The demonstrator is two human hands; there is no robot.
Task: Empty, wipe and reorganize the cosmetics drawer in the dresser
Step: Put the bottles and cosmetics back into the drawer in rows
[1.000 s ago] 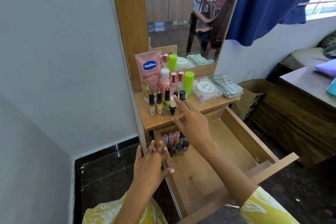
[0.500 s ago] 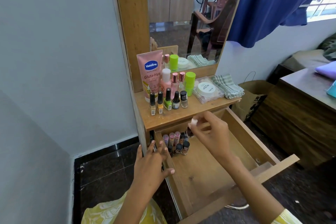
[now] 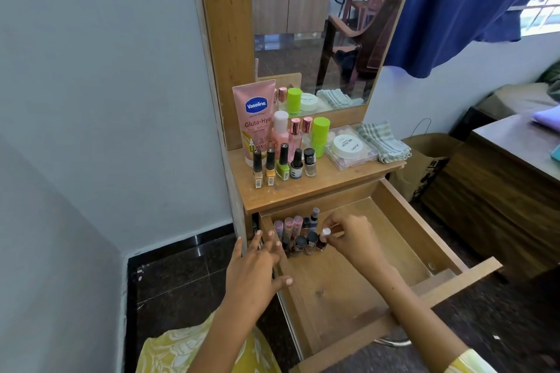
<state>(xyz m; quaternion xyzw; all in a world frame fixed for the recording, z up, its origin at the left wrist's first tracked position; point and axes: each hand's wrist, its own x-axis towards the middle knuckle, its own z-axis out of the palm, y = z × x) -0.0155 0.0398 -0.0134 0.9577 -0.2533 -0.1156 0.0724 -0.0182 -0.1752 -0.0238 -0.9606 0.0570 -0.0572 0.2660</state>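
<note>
While right hand (image 3: 351, 236) fingers (image 3: 335, 228) pinch its cap, white-capped bottle (image 3: 323, 239) seemingly stands in drawer (image 3: 418, 230)

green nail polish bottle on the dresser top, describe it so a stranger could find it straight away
Find the dresser top below the mirror, above the open drawer. Five small bottles line up along its front, before the pink tube. The green nail polish bottle is the middle one: bright green with a black cap, between a yellow bottle and a dark one.

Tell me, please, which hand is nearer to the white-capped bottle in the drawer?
Right. The right hand pinches the white-capped bottle at its cap. The left hand rests on the drawer's left wall, apart from the bottle.
</note>
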